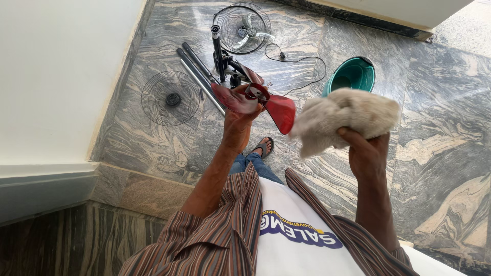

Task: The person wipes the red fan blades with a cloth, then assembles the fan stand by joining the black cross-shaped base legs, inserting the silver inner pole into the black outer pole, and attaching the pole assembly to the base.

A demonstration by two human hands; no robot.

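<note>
Striped shirt (pixel 215 240) nearest lens. Marble floor (pixel 440 153) carries parts: fan motor with rear grille (pixel 242 28) toward far edge, loose front grille (pixel 170 98) near left wall, green bucket (pixel 350 75) right of cord. Right hand (pixel 367 148), grip closed on pale cloth (pixel 345 118). Left hand (pixel 240 116), grip closed on red fan blade (pixel 255 102), held above floor, cloth just beside blade tip.

Head camera, looking steeply down, near the hands, floor seemingly farther
</note>
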